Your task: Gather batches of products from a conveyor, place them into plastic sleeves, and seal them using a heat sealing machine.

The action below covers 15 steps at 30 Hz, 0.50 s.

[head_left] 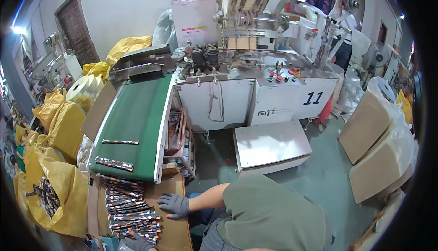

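Well, the right hand [175,205] lay flat and empty beside the packs [132,212]. I couldn't tell the left hand's [138,242] grip. They needed neat rows, I think.

Conveyor: a green belt [137,114] sloped down from the white machine; two patterned packets [119,142] lay across it, well apart.
Cardboard surface [175,232]: below the belt's end; a heap of patterned packets [132,214] lay on it, with a gloved hand [174,205] flat beside them.
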Available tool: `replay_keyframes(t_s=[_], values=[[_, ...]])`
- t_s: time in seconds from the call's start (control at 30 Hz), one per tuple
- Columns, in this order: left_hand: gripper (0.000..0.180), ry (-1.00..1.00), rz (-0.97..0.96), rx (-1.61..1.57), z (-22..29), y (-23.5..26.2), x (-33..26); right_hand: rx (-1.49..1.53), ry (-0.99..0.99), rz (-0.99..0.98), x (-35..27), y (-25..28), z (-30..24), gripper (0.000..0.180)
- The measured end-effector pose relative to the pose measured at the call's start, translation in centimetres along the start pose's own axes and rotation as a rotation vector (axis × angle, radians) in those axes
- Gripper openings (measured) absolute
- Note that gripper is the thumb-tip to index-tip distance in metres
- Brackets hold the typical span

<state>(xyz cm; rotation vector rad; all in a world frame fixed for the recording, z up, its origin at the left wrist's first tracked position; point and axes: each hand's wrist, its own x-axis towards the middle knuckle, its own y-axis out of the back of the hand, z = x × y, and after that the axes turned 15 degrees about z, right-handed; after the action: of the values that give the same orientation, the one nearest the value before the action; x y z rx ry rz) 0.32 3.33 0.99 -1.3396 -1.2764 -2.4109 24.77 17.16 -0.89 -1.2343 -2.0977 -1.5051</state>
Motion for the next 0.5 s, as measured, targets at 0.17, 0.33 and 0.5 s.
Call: replay_keyframes(t_s=[0.17,0.33,0.5], values=[[0.066,-0.001,0.018,-0.006,-1.3,-1.5,-0.5,0.010,-0.001,-0.001,0.2,-0.2,-0.1,0.051],[0.063,-0.015,0.045,0.015,0.4,0.0,0.0,0.007,0.007,0.026,-0.1,-0.3,0.3,0.050],[0.061,-0.093,0.188,-0.031,-0.1,-0.5,-0.1,0.019,-0.020,0.015,0.0,0.1,0.0,0.051]])
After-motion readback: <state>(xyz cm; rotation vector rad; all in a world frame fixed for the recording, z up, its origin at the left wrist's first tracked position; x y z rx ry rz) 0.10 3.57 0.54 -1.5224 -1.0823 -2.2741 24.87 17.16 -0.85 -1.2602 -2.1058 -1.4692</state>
